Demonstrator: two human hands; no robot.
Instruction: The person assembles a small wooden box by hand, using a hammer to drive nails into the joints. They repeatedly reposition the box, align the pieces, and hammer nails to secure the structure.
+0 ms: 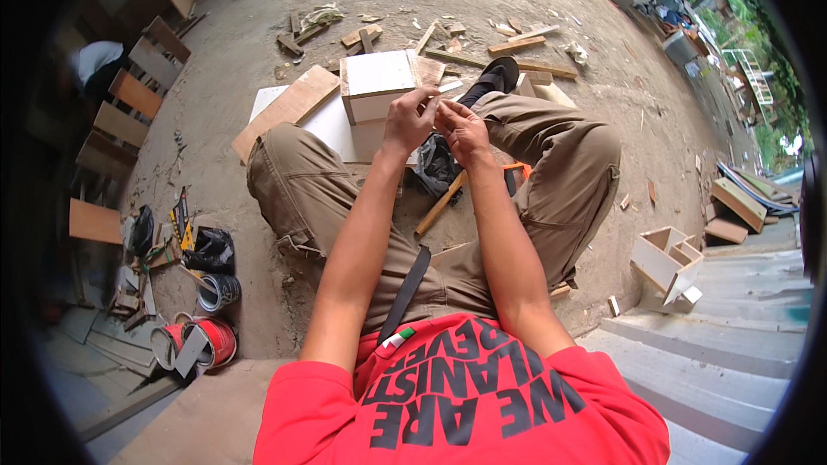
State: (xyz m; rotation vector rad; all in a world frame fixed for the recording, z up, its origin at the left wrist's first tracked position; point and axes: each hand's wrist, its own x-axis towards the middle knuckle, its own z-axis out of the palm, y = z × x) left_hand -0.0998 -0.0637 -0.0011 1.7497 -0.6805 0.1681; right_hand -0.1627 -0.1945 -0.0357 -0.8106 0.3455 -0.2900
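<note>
My left hand point(408, 123) and my right hand point(463, 131) meet in front of me above my crossed-over lap, fingertips pinched close together. Whatever lies between them is too small to make out. Just beyond the left hand stands a wooden box point(376, 74) with a white top. It rests by a white panel point(332, 127) and a bare wooden board point(293, 108). Below the hands, between my legs, lie a black plastic bag point(436, 165) and a wooden handle point(440, 204), whose head is hidden. An orange object point(517, 175) shows partly beside my right forearm.
Wood offcuts point(517, 45) are scattered beyond my feet. At the left are paint cans point(209, 343), a yellow-handled saw point(182, 222) and a row of boards point(121, 124), with another person point(97, 63) behind. A small compartment box point(667, 263) sits at the right near corrugated metal sheets point(732, 327).
</note>
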